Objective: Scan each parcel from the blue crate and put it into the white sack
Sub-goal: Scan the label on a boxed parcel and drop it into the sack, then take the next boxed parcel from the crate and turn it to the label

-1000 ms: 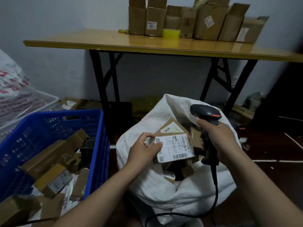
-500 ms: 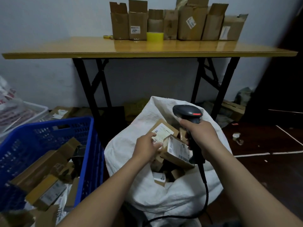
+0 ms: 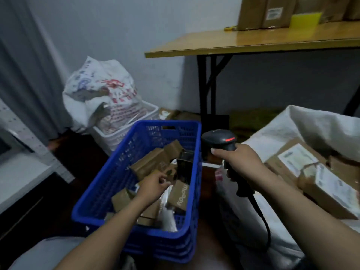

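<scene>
Parcel (image 3: 329, 191) now in white sack (image 3: 311, 125), left hand (image 3: 155, 185) over blue crate (image 3: 109, 172)

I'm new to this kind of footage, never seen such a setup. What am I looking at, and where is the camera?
There is no machine: a person works with two bare hands, and every picture comes from one wide-angle camera worn on the head, looking down. The right hand grips a black corded barcode scanner. The left hand reaches into the blue crate, over brown parcels; whether it grips one is unclear. On the right stands the white sack, labelled parcels already inside. Behind is a wooden table bearing more boxes.
</scene>
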